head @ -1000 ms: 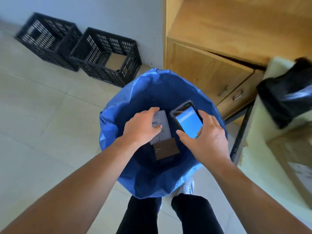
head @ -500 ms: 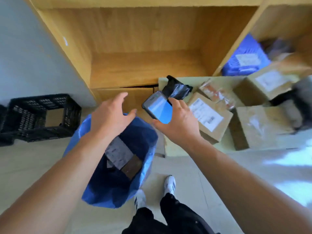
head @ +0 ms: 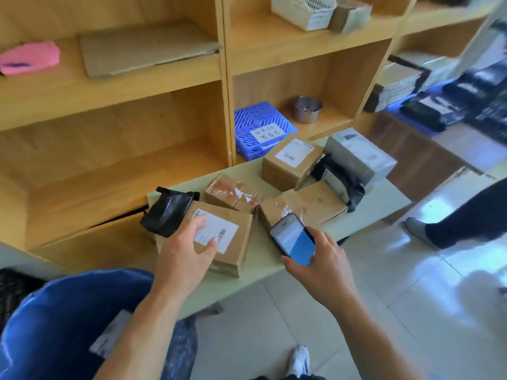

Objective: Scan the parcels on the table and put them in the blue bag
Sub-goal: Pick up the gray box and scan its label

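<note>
Several parcels lie on the pale green table (head: 263, 272). Nearest is a brown cardboard box (head: 233, 242) with a white barcode label; my left hand (head: 186, 253) reaches over its near left corner with fingers spread and the thumb on the label. My right hand (head: 318, 267) holds a phone scanner (head: 293, 239) with a lit blue screen, just right of that box. A black plastic parcel (head: 167, 212) lies to the box's left. The blue bag (head: 55, 325) stands open at bottom left with a grey labelled parcel (head: 109, 338) inside.
More boxes crowd the table: a taped box (head: 231, 192), a flat brown box (head: 304, 207), a cube box (head: 290, 163) and a grey box (head: 359, 157). Wooden shelves (head: 225, 78) rise behind. Another person's leg (head: 466, 218) stands at right. My shoe (head: 300, 360) is on the tiled floor.
My view swung up from the bag to the table. My left hand left the parcel in the bag and moved over the nearest brown box. The right hand kept the phone and moved right.
</note>
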The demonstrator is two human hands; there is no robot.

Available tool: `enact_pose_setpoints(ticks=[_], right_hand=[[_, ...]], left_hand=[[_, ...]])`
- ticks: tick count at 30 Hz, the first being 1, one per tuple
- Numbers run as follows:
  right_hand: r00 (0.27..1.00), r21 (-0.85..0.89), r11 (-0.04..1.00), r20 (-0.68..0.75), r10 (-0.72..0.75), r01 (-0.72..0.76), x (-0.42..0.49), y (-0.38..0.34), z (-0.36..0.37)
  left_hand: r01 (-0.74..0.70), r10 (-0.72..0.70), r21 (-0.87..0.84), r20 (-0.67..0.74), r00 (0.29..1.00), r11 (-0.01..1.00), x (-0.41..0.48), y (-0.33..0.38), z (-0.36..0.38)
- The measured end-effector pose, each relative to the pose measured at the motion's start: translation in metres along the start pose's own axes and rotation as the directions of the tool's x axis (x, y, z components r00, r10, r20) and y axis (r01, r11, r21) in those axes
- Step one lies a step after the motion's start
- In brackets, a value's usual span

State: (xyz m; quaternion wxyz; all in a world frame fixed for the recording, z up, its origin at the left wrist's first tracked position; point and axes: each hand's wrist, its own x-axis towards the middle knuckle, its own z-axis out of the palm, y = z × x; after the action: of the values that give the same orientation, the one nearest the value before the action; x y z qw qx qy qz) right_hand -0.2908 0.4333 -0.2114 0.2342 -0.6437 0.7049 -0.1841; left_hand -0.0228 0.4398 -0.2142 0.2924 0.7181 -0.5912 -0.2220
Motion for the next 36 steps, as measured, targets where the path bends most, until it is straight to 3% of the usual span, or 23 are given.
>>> enact_pose_setpoints(ticks=[5, 10, 16, 20, 26, 33, 36], right_hand=[[0.999, 0.029, 0.999, -0.021, 0.028, -0.027, 0.018, 0.078, -0.063], [0.994, 0.056, 0.992, 0.008, 0.113, -0.113, 0.044, 0.145, -0.110], [0.977, 0.144, 0.967, 0.008, 0.212, -0.211, 0.104, 0.197, -0.127], [0.966, 0.120, 0.959, -0.002, 0.260, -0.258, 0.150, 0.225, -0.144], [0.953, -0.002, 0.956, -0.072, 0.294, -0.295, 0.215, 0.263, -0.192], [0.972, -0.051, 0.974, -0.094, 0.217, -0.222, 0.287, 0.296, -0.216], [0.986, -0.107, 0.981, -0.065, 0.156, -0.162, 0.319, 0.307, -0.226]], left_hand=[[-0.029, 0.038, -0.101, 0.087, 0.995, 0.994, 0.002, 0.074, 0.067], [-0.038, 0.050, -0.089, 0.140, 0.989, 0.995, 0.002, 0.133, 0.122], [-0.153, 0.168, -0.076, 0.257, 0.952, 0.985, 0.058, 0.207, 0.188], [-0.205, 0.221, -0.107, 0.173, 0.960, 0.973, 0.121, 0.244, 0.237], [-0.186, 0.210, -0.145, 0.175, 0.962, 0.972, 0.217, 0.286, 0.328], [-0.154, 0.162, -0.060, 0.161, 0.974, 0.986, 0.264, 0.321, 0.409], [-0.062, 0.069, -0.066, 0.110, 0.992, 0.996, 0.267, 0.328, 0.434]])
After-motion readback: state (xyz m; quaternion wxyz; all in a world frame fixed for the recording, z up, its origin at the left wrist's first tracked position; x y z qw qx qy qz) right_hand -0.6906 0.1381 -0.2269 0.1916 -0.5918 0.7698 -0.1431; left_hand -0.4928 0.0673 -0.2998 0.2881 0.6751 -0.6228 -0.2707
